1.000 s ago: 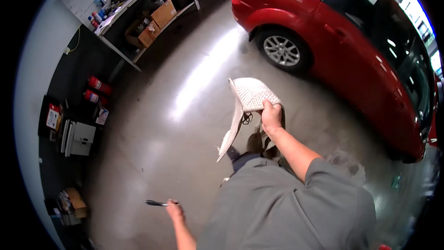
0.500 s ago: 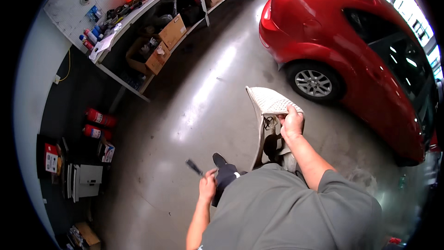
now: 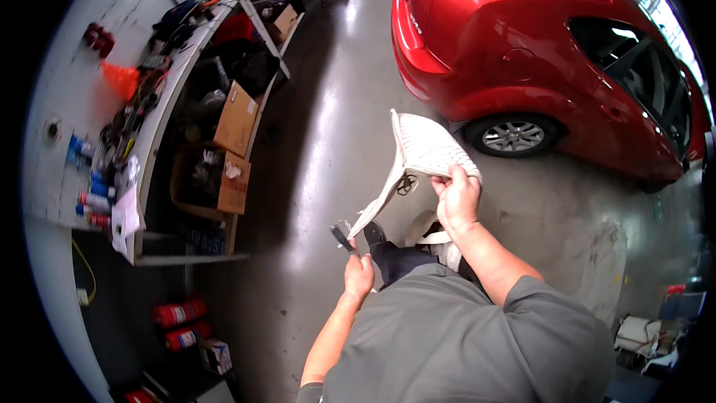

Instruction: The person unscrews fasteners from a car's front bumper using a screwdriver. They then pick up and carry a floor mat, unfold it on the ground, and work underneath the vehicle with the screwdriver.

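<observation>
Held up in front of me is a cream perforated piece (image 3: 429,142), curved like a trim or seat panel, with dark wiring or clips (image 3: 406,184) showing under its edge. My right hand (image 3: 458,198) pinches its near right corner, thumb on top. My left hand (image 3: 359,275) is closed around a dark, narrow hand tool (image 3: 341,239), whose exact kind I cannot make out. The tool's tip is at the panel's low left end, where thin frayed bits show; whether they touch is unclear. Behind my right forearm, a cream curved part (image 3: 423,228) shows by my legs.
A red car (image 3: 514,60) stands ahead to the right, its rear wheel (image 3: 513,136) near the panel. Along the left wall runs a cluttered workbench (image 3: 175,82) with cardboard boxes (image 3: 237,121) on its lower shelf. Red fire extinguishers (image 3: 179,312) lie at lower left.
My left hand has moved up and right, bringing the tool to the panel's lower end. The panel has swung slightly leftward in my right hand. My view has turned, shifting the bench and car.
</observation>
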Demonstrator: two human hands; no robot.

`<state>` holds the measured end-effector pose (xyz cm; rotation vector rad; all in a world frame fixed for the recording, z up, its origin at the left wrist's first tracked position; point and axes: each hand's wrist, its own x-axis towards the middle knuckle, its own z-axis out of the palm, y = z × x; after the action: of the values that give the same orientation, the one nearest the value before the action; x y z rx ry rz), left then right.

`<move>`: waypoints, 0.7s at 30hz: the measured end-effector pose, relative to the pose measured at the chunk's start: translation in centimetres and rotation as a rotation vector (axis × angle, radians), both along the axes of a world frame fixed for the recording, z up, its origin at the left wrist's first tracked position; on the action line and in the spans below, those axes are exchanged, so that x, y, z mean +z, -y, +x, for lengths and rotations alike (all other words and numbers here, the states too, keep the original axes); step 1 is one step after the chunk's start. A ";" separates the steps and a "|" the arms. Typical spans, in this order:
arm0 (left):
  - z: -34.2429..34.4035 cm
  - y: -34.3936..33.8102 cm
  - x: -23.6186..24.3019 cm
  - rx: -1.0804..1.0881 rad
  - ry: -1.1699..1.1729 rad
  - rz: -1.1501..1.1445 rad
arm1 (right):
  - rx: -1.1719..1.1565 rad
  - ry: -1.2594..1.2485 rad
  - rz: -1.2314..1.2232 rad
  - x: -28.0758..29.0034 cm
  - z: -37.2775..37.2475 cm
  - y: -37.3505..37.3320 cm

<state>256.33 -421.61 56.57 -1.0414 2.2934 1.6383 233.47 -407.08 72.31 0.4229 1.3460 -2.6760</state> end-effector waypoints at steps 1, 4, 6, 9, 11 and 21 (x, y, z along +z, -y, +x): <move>-0.4 3.0 -0.4 -0.006 0.021 -0.013 | 0.001 0.003 0.006 0.0 -0.8 2.7; -4.7 11.4 -0.4 -0.068 0.073 -0.046 | 0.045 0.041 0.057 0.2 -4.9 10.2; -9.9 16.3 3.4 -0.158 0.153 0.010 | 0.026 0.100 0.051 0.1 -8.5 14.6; -13.2 23.8 -2.1 -0.072 -0.077 -0.250 | 0.050 0.116 0.067 0.8 -12.2 21.5; -17.3 28.1 -2.6 0.069 -0.203 -0.214 | 0.001 0.147 0.077 0.9 -14.9 25.3; -34.3 52.6 -7.4 -0.532 -0.113 -0.013 | -0.238 0.169 0.046 0.8 -28.1 43.4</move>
<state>222.05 -474.22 49.21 -0.2935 2.3703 1.4837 205.39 -450.48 73.14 0.8433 1.3877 -2.7195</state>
